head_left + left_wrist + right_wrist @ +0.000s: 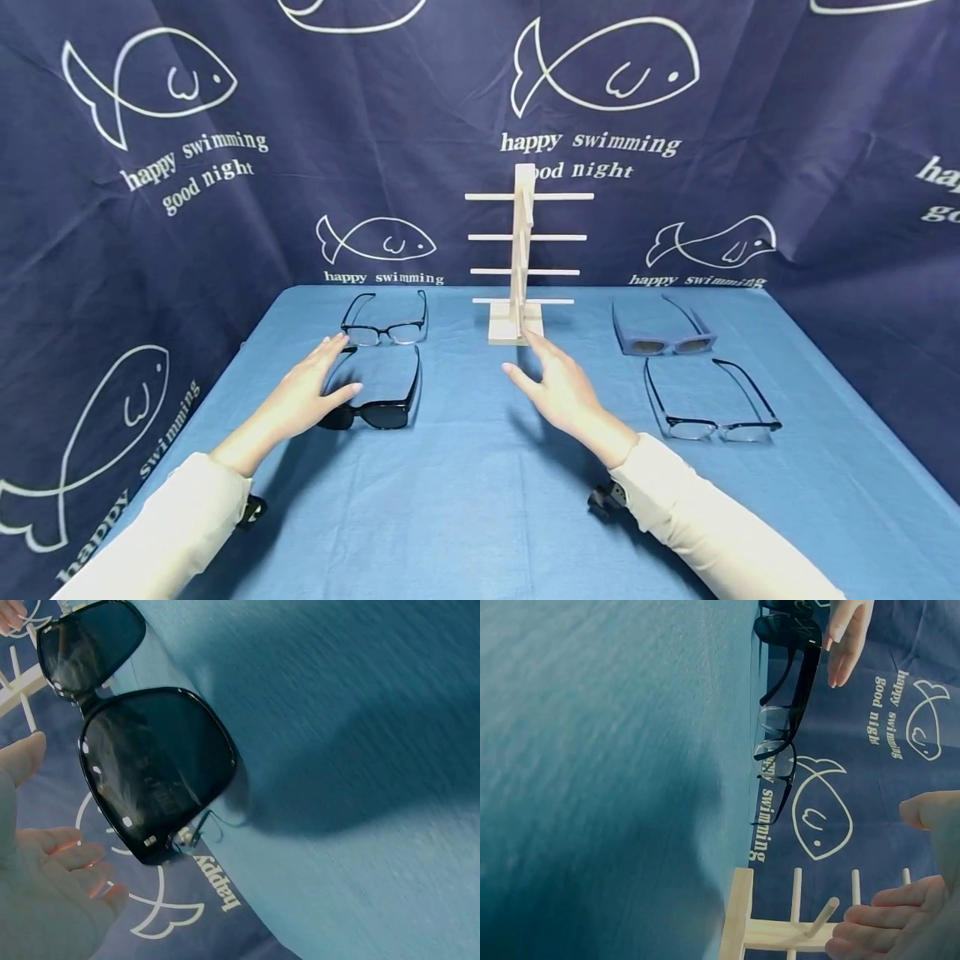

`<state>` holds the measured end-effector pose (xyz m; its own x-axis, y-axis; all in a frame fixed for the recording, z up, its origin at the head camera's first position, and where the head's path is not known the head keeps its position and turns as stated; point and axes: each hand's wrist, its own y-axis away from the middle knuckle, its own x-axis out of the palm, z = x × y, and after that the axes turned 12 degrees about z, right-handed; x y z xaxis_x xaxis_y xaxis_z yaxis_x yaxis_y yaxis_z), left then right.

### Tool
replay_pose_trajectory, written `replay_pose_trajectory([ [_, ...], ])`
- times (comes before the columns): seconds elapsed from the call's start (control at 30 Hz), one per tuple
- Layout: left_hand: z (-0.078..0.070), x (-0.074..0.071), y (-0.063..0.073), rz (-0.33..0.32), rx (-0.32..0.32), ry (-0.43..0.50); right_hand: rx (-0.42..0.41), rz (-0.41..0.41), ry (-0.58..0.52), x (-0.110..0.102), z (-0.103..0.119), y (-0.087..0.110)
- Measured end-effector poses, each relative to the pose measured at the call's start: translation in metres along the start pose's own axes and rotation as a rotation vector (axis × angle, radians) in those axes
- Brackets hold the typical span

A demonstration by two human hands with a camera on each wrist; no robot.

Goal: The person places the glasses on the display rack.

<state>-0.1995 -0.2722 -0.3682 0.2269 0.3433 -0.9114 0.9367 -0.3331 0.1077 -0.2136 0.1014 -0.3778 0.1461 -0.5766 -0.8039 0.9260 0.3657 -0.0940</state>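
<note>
My left hand [306, 392] hovers with fingers extended and thumb spread, overlapping the left side of the black sunglasses [386, 415] in the head view. Those sunglasses, arms unfolded and pointing away, loom large beside the same hand [56, 900] in the left wrist view. Nothing is in its grasp. Over the middle of the cloth, my right hand [564, 390] is also held with straight fingers and nothing in it. Its fingertips overlap the base of a pale wooden display stand [522, 250] with several crossbars. The right wrist view shows this hand [892, 922] near the stand's bars.
Behind the sunglasses lie black-framed clear glasses [385, 334]. On the right are blue-framed sunglasses [667, 345] and, nearer, dark half-rimmed clear glasses [722, 428]. A blue cloth [465, 500] covers the table; a navy fish-print curtain [420, 100] hangs behind and at both sides.
</note>
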Motion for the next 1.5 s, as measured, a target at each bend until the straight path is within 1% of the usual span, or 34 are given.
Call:
replay_pose_trajectory([
  [0.13, 0.005, -0.002, 0.003, 0.011, -0.010, 0.026, -0.009, -0.006, -0.019, 0.002, 0.002, -0.001],
  [0.37, 0.012, -0.002, 0.009, 0.025, -0.030, 0.043, -0.013, -0.001, -0.044, 0.008, 0.004, -0.002],
  [0.6, 0.018, -0.002, 0.014, 0.021, -0.069, 0.098, -0.023, -0.035, -0.064, 0.009, 0.008, -0.004],
  [0.77, 0.022, -0.003, 0.016, 0.026, -0.081, 0.114, -0.023, -0.009, -0.057, 0.009, 0.012, -0.006],
  [1.07, 0.028, -0.007, 0.016, 0.052, -0.131, 0.178, -0.020, 0.014, -0.051, 0.011, 0.018, -0.008],
  [1.23, 0.032, -0.005, 0.016, 0.052, -0.134, 0.183, -0.030, 0.013, -0.063, 0.014, 0.020, -0.009],
  [1.37, 0.033, -0.004, 0.017, 0.042, -0.117, 0.181, -0.036, 0.015, -0.077, 0.015, 0.022, -0.009],
  [1.5, 0.034, -0.003, 0.018, 0.045, -0.115, 0.183, -0.032, 0.024, -0.103, 0.017, 0.024, -0.010],
])
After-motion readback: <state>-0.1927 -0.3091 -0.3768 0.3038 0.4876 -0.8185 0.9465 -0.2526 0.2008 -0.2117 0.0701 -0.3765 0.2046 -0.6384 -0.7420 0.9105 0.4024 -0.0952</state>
